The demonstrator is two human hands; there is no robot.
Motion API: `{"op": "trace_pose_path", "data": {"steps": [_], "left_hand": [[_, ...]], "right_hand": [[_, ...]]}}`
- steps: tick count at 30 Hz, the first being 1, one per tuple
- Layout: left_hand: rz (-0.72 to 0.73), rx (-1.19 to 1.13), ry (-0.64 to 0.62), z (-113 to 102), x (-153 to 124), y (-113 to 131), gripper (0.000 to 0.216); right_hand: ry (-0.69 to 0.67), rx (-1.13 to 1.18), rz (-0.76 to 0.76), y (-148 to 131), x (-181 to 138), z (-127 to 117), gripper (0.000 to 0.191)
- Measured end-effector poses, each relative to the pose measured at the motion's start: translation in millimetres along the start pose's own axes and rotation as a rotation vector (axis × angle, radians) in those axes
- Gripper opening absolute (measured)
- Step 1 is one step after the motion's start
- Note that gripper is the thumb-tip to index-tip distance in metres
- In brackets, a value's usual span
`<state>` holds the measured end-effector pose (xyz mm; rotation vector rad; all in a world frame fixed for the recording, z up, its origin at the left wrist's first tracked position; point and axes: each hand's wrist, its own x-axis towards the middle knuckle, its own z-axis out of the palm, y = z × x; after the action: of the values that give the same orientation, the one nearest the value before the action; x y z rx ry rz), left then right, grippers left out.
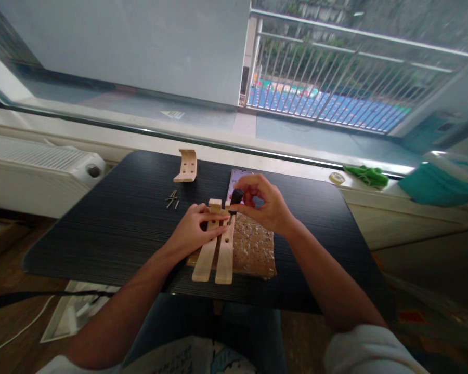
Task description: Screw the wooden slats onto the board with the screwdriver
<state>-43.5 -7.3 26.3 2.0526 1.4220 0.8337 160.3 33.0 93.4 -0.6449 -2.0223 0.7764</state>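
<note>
My right hand [263, 200] is closed around the black handle of a screwdriver [236, 196], its fingers pinching the grip. The shaft points down at a hole in the right one of two pale wooden pieces [224, 259]. My left hand [197, 228] reaches in from the left, its thumb and fingers pressing on both pieces near the screwdriver's tip. The left wooden piece [206, 259] lies alongside, with a narrow gap between them. Under both is a brown, pitted board [255, 249]. Whether a screw sits under the tip is too small to tell.
On the dark table [113, 223], several loose screws [172, 199] lie left of my hands, below a curved wooden piece with holes [189, 166]. A phone [237, 179] lies behind my right hand. A tape roll [337, 177] and green cloth [366, 176] rest on the windowsill.
</note>
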Motion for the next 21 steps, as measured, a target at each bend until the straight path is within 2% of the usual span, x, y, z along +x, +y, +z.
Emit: {"op": "trace_pose_path", "data": {"steps": [17,21], "left_hand": [[0.001,0.022,-0.005,-1.3,0.7,2.3,0.029],[0.008,0.021,0.008,-0.6,0.9,1.1,0.029]], "right_hand": [[-0.029,-0.075,-0.153,-3.5,2.9,-1.0,0.023],[-0.051,-0.083,-0.140,-4.6,2.2,-2.7,0.020]]}}
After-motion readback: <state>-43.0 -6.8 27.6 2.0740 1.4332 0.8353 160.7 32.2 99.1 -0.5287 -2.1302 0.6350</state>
